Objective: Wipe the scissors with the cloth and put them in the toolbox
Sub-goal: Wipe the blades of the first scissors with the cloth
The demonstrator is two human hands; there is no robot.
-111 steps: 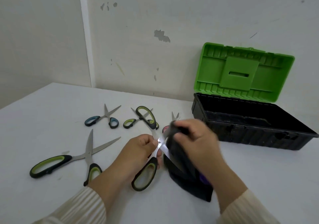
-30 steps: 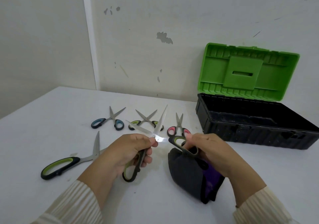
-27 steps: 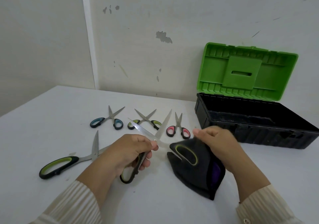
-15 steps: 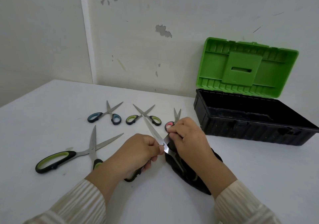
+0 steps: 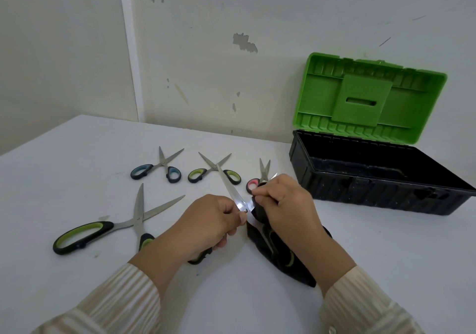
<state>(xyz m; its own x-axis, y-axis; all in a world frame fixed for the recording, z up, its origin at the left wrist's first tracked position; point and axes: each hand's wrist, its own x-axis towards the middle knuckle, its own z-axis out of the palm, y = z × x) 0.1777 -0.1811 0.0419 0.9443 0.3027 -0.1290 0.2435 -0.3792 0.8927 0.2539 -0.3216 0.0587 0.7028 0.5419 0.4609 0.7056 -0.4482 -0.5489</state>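
My left hand [image 5: 206, 224] grips the large green-and-black scissors [image 5: 231, 189] by one handle near the pivot, and one blade points up and away. My right hand [image 5: 286, 208] holds the black cloth [image 5: 280, 257] wrapped over the other blade, whose tip pokes out above my fingers. The second handle lies against the hanging cloth below my right wrist. The toolbox [image 5: 373, 179], black with its green lid [image 5: 368, 96] raised, stands open at the right.
On the white table lie another large green-and-black pair [image 5: 113, 227] at the left, and behind my hands a blue-handled pair [image 5: 159, 170], a small green-handled pair [image 5: 213, 172] and a pink-handled pair [image 5: 258, 179]. The wall runs close behind.
My right hand moved from the scissors' handle up to a blade, covering it with the cloth. My left hand kept its grip on the other handle throughout.
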